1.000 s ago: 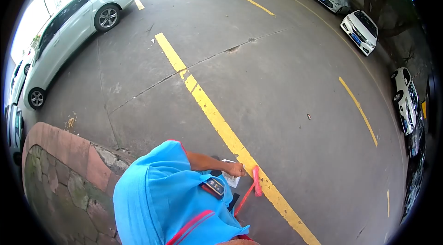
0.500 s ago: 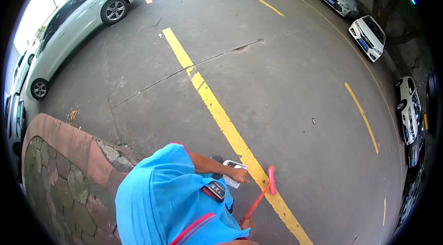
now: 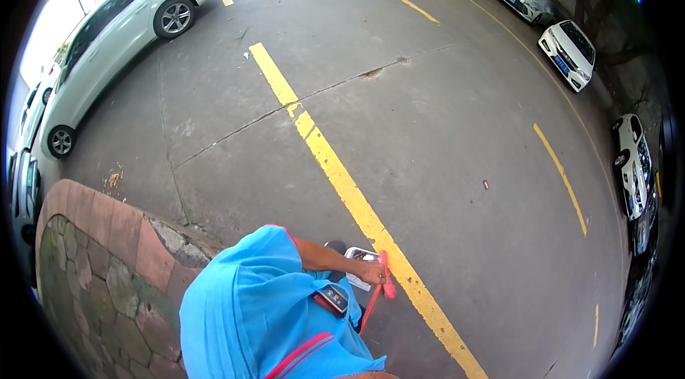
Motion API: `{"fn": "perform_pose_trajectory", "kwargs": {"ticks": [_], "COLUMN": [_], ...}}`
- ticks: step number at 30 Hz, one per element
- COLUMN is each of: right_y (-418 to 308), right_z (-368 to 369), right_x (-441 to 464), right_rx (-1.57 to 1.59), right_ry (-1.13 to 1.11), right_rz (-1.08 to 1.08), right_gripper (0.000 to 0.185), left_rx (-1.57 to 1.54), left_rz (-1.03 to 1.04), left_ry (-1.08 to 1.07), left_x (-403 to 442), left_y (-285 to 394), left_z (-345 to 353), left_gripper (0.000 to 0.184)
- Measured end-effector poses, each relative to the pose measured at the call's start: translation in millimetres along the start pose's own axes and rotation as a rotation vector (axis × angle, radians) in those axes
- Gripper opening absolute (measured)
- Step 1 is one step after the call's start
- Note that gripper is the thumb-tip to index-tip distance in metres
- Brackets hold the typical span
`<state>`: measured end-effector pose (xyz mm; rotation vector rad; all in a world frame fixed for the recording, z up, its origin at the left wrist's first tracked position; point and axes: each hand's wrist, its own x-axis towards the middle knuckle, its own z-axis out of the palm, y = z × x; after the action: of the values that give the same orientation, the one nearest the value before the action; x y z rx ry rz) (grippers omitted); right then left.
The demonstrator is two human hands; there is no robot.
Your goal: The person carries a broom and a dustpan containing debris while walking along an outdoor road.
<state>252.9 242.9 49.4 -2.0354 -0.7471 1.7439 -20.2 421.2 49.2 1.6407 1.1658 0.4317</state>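
My left hand point(image 3: 372, 274) is closed, with its fingers curled, over a white-rimmed dustpan point(image 3: 354, 280) that has some dark litter in it. The dustpan's handle is hidden by the hand and body. A red broom point(image 3: 389, 287) has its pink head against the dustpan's right side, partly behind my left hand. The broom's red stick runs down toward my body and goes out of sight behind the blue shirt point(image 3: 250, 307). My right hand is hidden there.
A yellow line point(image 3: 342, 183) crosses the grey pavement beside the dustpan. A stone-paved kerb point(image 3: 143, 236) rises on the left. A pale car point(image 3: 135, 22) is parked at the upper left, and several cars line the right side. A small piece of litter point(image 3: 486, 184) lies on the pavement.
The broom head has moved left from the yellow line to the dustpan. My right hand, seen before on the broom stick, has gone out of sight. My left hand has barely moved.
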Motion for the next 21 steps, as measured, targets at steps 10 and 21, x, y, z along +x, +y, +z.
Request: {"fn": "perform_pose_trajectory", "kwargs": {"ticks": [10, 21], "right_y": [-23.5, -24.0], "right_z": [-30.3, -5.9], "right_x": [-33.5, 34.7], "right_rx": [-0.051, -0.024], "right_ry": [0.058, 0.258], "right_rz": [-0.061, -0.028], "right_gripper": [0.031, 0.052], "left_rx": [-0.020, -0.095], "left_rz": [0.041, -0.091], "left_ry": [0.097, -0.006], "left_x": [7.7, -9.9], "left_y": [-51.3, -9.2], "left_z": [25.1, -3.7], "left_gripper": [0.033, 0.036]}}
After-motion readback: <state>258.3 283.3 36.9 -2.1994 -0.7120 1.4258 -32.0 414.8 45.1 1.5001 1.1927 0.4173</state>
